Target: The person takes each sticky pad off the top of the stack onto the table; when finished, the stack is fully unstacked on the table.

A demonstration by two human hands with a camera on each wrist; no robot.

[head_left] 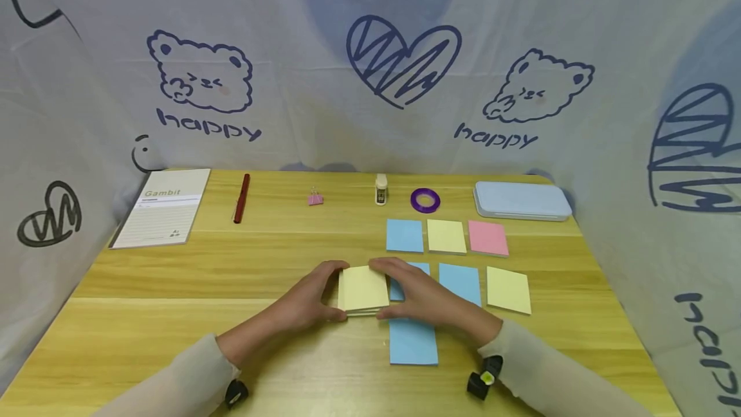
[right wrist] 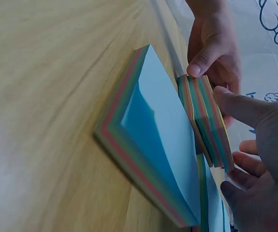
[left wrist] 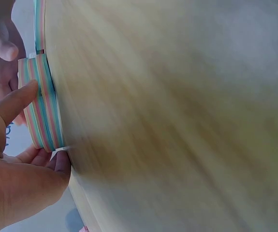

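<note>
A stack of yellow-topped sticky note pads (head_left: 363,291) sits between the two hands in the middle of the table, its striped edges showing in both wrist views. My left hand (head_left: 303,299) grips its left side, thumb on the near edge and fingers at the far one. Opposite it, my right hand (head_left: 425,295) holds the right side between thumb and fingers. Beneath the right hand lies a partly covered blue sticky note pad (head_left: 399,291). Nearer me is another blue pad (head_left: 413,344); its top sheet lifts at one corner in the right wrist view.
More blue (head_left: 459,283), yellow (head_left: 508,289) and pink (head_left: 488,238) pads lie in rows at right. Along the back are a notebook (head_left: 162,208), a dark red pen (head_left: 242,198), a pink binder clip (head_left: 315,199), a small white-capped bottle (head_left: 381,190), purple tape (head_left: 425,200) and a pale blue case (head_left: 522,200).
</note>
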